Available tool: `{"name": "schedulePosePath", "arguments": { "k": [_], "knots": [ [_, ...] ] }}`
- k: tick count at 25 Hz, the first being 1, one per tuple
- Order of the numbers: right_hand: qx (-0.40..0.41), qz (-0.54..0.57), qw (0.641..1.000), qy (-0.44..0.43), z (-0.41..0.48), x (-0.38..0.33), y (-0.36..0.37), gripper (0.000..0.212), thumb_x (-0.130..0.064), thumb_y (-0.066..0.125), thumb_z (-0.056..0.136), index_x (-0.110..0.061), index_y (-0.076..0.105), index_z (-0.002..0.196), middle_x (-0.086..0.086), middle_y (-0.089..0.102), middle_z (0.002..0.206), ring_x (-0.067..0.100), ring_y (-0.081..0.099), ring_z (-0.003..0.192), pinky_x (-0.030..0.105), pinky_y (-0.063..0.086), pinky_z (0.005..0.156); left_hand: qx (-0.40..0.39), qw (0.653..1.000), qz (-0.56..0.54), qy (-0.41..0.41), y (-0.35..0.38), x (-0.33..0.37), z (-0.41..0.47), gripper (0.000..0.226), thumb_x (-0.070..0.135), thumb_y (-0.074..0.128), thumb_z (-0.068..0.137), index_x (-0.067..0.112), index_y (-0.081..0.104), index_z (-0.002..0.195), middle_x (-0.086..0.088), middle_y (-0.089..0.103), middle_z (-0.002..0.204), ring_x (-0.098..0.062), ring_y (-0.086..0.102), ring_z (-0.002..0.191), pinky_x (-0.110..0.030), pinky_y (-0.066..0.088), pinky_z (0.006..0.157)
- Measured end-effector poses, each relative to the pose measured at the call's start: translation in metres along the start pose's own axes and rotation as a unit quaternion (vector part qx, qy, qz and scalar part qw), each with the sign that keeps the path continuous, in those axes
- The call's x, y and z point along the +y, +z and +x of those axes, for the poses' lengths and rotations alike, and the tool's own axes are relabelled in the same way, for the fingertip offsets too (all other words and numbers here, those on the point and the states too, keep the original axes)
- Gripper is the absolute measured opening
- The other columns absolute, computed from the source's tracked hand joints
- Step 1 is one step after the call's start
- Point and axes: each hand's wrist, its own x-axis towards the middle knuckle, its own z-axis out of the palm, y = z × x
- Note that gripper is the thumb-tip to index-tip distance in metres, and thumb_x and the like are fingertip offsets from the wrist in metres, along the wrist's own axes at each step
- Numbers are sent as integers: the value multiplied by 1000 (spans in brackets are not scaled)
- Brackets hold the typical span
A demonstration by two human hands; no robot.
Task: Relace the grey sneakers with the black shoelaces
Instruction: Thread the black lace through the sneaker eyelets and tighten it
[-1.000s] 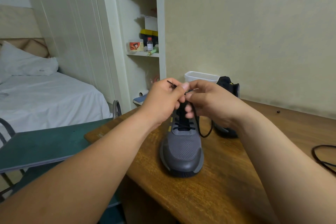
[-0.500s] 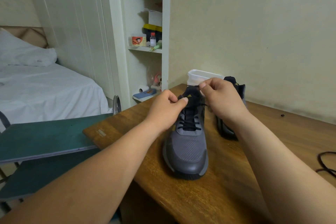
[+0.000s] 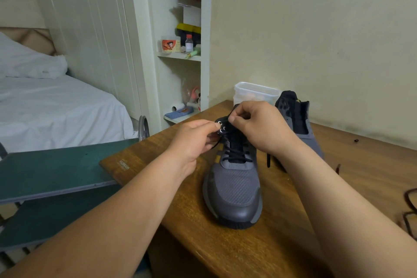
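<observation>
Wooden table (image 3: 282, 244) bears sneaker (image 3: 234, 189); left hand (image 3: 194, 140), right hand (image 3: 259, 126) pinch shoelace (image 3: 237, 160) at collar.

Rear sneaker (image 3: 298, 117) partly hidden behind right hand (image 3: 259, 130).

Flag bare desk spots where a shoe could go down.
Free: the desk stretch right of the second sneaker, bounded by the wall and the loose cord far right; also the strip between the near sneaker's toe and the front edge. Crowded: the back middle, where the left hand and right hand pinch the black shoelace near the plastic tub.
</observation>
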Motion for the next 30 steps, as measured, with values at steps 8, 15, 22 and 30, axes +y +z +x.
{"name": "schedulePosePath", "arguments": {
  "k": [8, 15, 22, 30],
  "knots": [
    [13, -26, 1000, -6, 1, 1, 8, 10, -27, 68, 98, -22, 74, 91, -6, 72, 86, 13, 67, 80, 39, 58, 78, -16, 1000, 10, 12, -2, -1, 0, 8, 21, 72, 98, 21, 80, 96, 2, 81, 94, -19, 74, 102, -43, 55, 104],
    [26, -43, 999, -6, 1, 0, 11, 10, -27, 67, 97, -21, 74, 93, -3, 73, 86, 18, 67, 81, 42, 58, 77, -22, 999, 21, 25, -1, 2, -4, 9, 21, 70, 99, 21, 79, 95, 6, 80, 88, -13, 73, 92, -39, 56, 97],
    [15, -47, 999, -19, -1, 0, 11, 11, -31, 70, 98, -23, 77, 95, -7, 73, 83, 15, 67, 80, 37, 57, 75, -55, 997, 40, 22, 2, 8, 2, 17, 34, 58, 107, 26, 67, 95, 12, 73, 83, -12, 65, 86, -31, 48, 81],
    [-5, 240, 966, 99, 2, -6, -37, 23, -8, 72, 96, -18, 68, 116, 14, 68, 81, 14, 53, 49, 27, 45, 46, 4, 913, -401, -74, -17, 13, 31, 21, 11, 39, 113, 1, 57, 120, -9, 72, 79, -22, 76, 76, -51, 64, 82]
  ]
}}
